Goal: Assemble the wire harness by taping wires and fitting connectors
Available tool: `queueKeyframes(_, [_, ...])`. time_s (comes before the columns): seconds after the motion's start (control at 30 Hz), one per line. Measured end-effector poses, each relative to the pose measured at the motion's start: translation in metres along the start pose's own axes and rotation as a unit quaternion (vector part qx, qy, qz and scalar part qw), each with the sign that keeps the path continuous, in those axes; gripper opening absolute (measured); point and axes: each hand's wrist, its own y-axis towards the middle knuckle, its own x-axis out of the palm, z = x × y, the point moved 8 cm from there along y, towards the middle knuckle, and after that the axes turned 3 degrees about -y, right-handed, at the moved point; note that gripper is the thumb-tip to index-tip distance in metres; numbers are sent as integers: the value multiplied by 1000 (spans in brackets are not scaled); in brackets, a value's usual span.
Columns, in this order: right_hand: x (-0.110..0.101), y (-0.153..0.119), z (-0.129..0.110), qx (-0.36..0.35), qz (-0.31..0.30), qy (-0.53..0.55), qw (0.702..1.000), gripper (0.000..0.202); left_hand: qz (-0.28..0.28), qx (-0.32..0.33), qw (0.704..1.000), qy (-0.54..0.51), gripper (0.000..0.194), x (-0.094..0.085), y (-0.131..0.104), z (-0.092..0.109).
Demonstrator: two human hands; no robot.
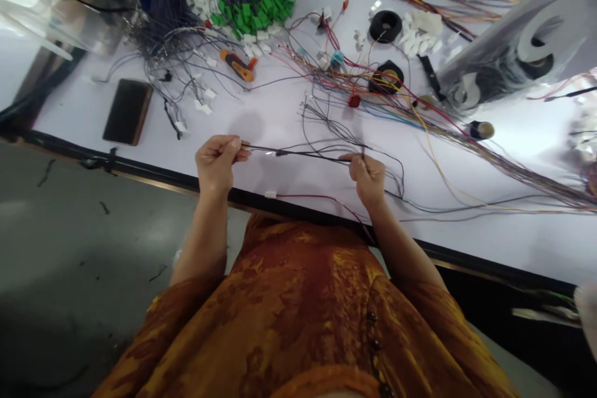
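Between my two hands, black wires (308,154) stretch nearly straight above the front part of the white table. My left hand (218,158) pinches their left end between thumb and fingers. Further right, my right hand (367,175) is closed around the same wires, its forefinger pointing left. Loose dark wire ends (321,115) with small metal tips fan out just beyond, and more of the wire loops round to the right of my right hand. Below the stretched wires lies a red wire with a white connector (271,194) on its end.
A phone-like dark slab (127,111) lies at left, an orange-and-black cutter (237,66) behind it. Green connectors (261,9) on a wire bundle fill the back. Tape rolls (385,26), a red connector (354,101) and long coloured wires spread right, near a clear plastic roll (513,37).
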Motion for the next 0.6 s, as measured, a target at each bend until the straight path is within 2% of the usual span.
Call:
queueKeyframes(0.07, [-6,4,7,51,56,80,994,52,12,-33,999,-5,9,1,-8,-8])
queueKeyframes(0.13, [-7,8,14,95,75,138,983,55,14,-44,999,-7,7,2,-14,-12])
queueKeyframes(0.23, [-3,14,24,149,53,203,966,56,12,-39,999,-10,4,1,-18,-13])
queueKeyframes(0.33, [3,16,29,159,-8,222,962,55,22,-38,999,-2,6,-3,-15,-14])
queueKeyframes(0.4, [3,17,31,144,-37,175,973,49,31,-34,999,5,7,-6,-13,-14])
queueKeyframes(0.5, [-7,17,33,106,-37,-29,993,33,26,-17,999,16,13,-5,-16,-8])
queueKeyframes(0.6, [-15,17,12,20,8,-245,969,17,10,-3,999,34,16,-3,-23,1])
